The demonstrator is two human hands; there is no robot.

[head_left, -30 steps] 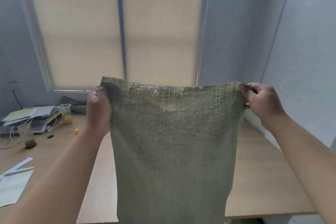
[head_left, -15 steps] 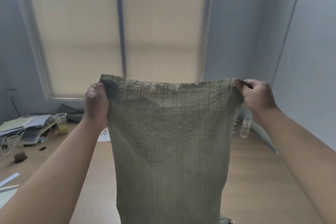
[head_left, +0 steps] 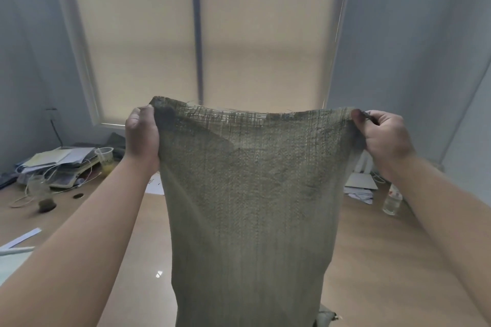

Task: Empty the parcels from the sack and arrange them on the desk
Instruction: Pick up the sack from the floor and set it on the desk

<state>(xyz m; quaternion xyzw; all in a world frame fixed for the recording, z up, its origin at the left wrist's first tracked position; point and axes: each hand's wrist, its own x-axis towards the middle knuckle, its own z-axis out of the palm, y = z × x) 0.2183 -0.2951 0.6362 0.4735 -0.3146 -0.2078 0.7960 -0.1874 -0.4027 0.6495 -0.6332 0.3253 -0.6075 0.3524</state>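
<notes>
A grey-green woven sack (head_left: 249, 207) hangs flat and upright in front of me over the wooden desk (head_left: 377, 260). My left hand (head_left: 142, 135) is shut on its top left corner and my right hand (head_left: 382, 135) is shut on its top right corner, both at the same height. The sack's lower end runs out of the frame's bottom edge. A small grey-green piece (head_left: 325, 317) shows at the sack's bottom right; I cannot tell whether it is a parcel. The sack hides the middle of the desk.
At the far left lie a pile of papers (head_left: 53, 158), a plastic cup (head_left: 105, 156), cables and a small dark jar (head_left: 46, 204). A clear bottle (head_left: 392, 199) and white papers (head_left: 361, 184) stand at the far right. A blinded window fills the back wall.
The view has tilted down and drawn nearer to the desk, showing more of its far right side. Both hands still hold the sack's top corners at about the same height.
</notes>
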